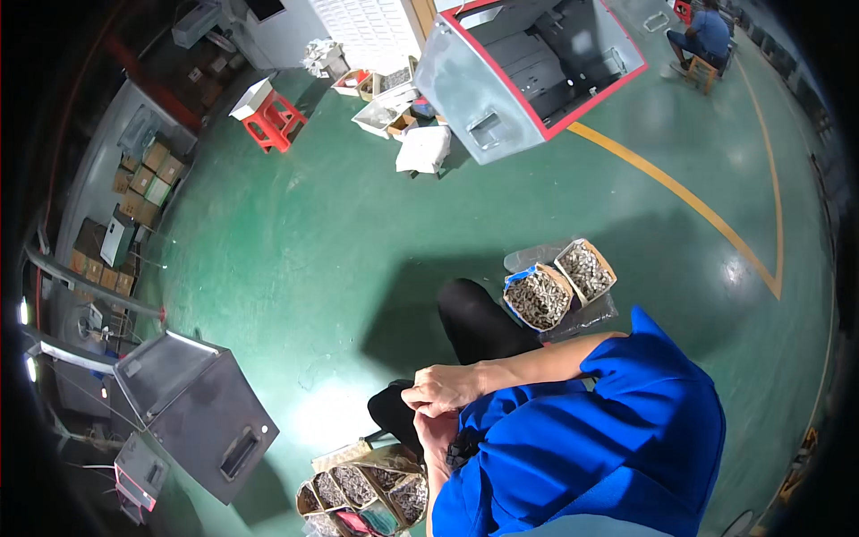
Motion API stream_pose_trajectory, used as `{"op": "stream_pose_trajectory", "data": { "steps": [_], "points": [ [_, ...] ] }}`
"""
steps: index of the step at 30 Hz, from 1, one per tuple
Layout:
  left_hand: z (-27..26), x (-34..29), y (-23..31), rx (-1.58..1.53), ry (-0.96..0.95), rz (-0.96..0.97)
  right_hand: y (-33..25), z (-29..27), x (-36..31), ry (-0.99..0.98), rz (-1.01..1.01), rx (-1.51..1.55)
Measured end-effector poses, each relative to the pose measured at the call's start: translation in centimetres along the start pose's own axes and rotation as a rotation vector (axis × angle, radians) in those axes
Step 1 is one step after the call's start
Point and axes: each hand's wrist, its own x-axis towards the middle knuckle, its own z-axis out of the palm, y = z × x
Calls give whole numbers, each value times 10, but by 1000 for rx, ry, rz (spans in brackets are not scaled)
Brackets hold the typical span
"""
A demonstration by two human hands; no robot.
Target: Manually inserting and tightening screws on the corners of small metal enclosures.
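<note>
Over my lap, my right hand (440, 389) is closed, its fingers curled against my left hand (436, 431). The left hand also looks closed and lies partly under the right. Whatever they hold, if anything, is hidden. Below them stands a group of open bags or boxes (353, 484) filled with small greyish metal parts, with pink and green pieces at the front. Beyond my right forearm, two open cartons of small silvery parts, one with a blue edge (538, 297) and one plain (586, 270), sit side by side on the floor.
A grey metal cabinet with a red rim (483, 94) hangs or stands at the upper middle. Another grey metal box (215, 421) is at lower left. A red stool (274, 121) and small bins (383, 116) stand far off. A seated person (707, 40) is at upper right.
</note>
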Motion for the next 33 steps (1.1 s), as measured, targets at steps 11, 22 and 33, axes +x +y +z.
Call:
{"op": "stream_pose_trajectory", "data": {
  "steps": [11, 22, 33],
  "points": [
    [9, 9, 15, -302, 64, -258, -1, -28, -4, 133, 134, 157],
    [31, 14, 18, -181, -95, -314, -4, -57, -9, 230, 173, 270],
    [27, 21, 1, 65, -56, -153, 4, -41, -24, 167, 230, 243]
  ]
}}
